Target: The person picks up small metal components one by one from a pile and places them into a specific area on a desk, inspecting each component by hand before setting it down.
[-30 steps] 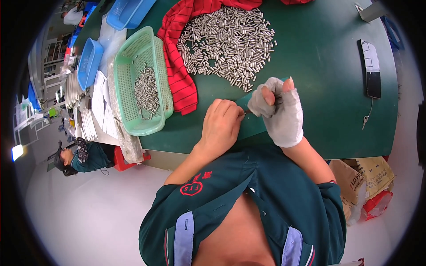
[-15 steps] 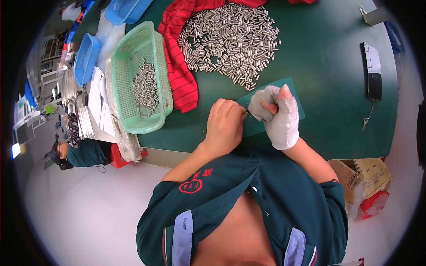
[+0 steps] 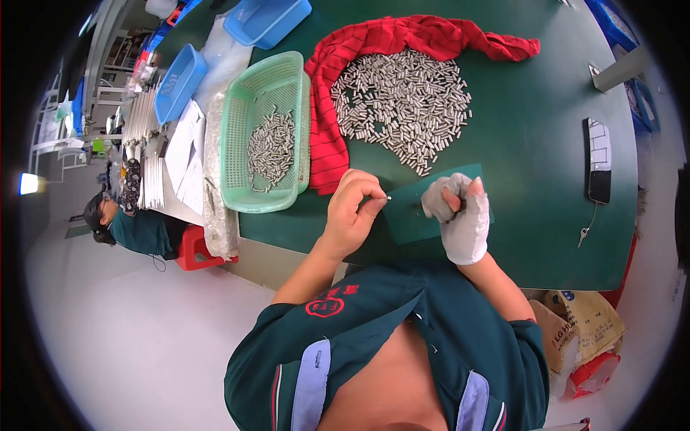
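Between the thumb and forefinger of my bare left hand [image 3: 351, 214] is a small shiny metal pin [image 3: 388, 197], only its end showing. My right hand [image 3: 463, 226] wears a white glove with greyed fingers, the thumb and a fingertip bare. Its fingers are curled closed over a translucent green sheet [image 3: 410, 228]; whatever they hold is hidden. Beyond both hands lies a big heap of short metal pins [image 3: 410, 104], bordered by a red striped cloth [image 3: 328, 144]. More pins [image 3: 272, 151] lie in a pale green plastic basket [image 3: 228, 154] on the left.
Blue trays [image 3: 180, 82] and white papers [image 3: 188, 154] lie left of the basket. A phone [image 3: 599, 161] with a key [image 3: 583, 235] on a cord is at the right, near a metal bracket [image 3: 619, 70]. Another person [image 3: 140, 230] is at the far left, near a red stool [image 3: 192, 248].
My left hand has drawn away leftward from my right hand, and a pin end now shows at its fingertips. My right hand stays curled over the sheet. The whole view has shifted.
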